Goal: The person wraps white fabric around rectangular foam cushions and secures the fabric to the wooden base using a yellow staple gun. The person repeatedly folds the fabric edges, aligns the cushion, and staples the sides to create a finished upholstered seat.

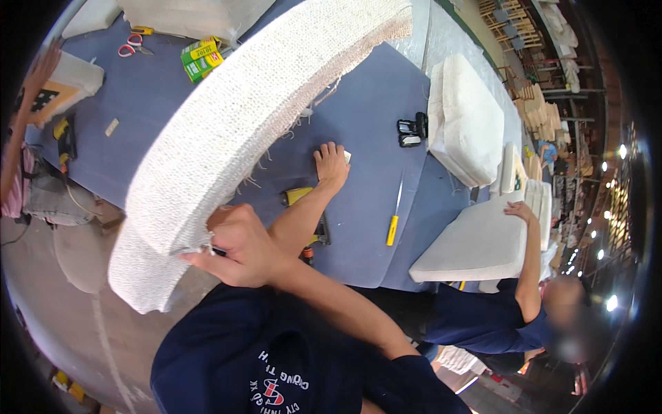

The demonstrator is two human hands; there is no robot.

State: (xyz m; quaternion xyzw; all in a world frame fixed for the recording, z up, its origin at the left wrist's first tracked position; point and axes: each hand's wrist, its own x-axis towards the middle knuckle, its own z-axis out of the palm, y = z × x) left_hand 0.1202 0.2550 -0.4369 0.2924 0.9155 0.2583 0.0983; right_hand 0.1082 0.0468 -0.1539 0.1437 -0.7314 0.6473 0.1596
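A long curved upholstered piece (227,103), covered in white woven fabric with frayed edges, rises from the lower left to the top middle. My right hand (238,245) is closed on its near edge, fingertips partly hidden and thumb against the fabric. Crossing beneath my right arm, my left arm reaches up to the blue-grey table. There my left hand (332,165) has its fingers curled around a small pale block (347,157), mostly covered by the hand. A yellow-and-black staple gun (321,231) lies partly hidden behind my left forearm.
Red-handled scissors (131,47), green-and-yellow boxes (201,58), a yellow-handled blade (392,231) and black cases (412,131) lie on the table. Another staple gun (65,141) is at left. Right, a co-worker's hand (520,210) touches a pale cushion (476,241). Another person's arm (31,103) shows at far left.
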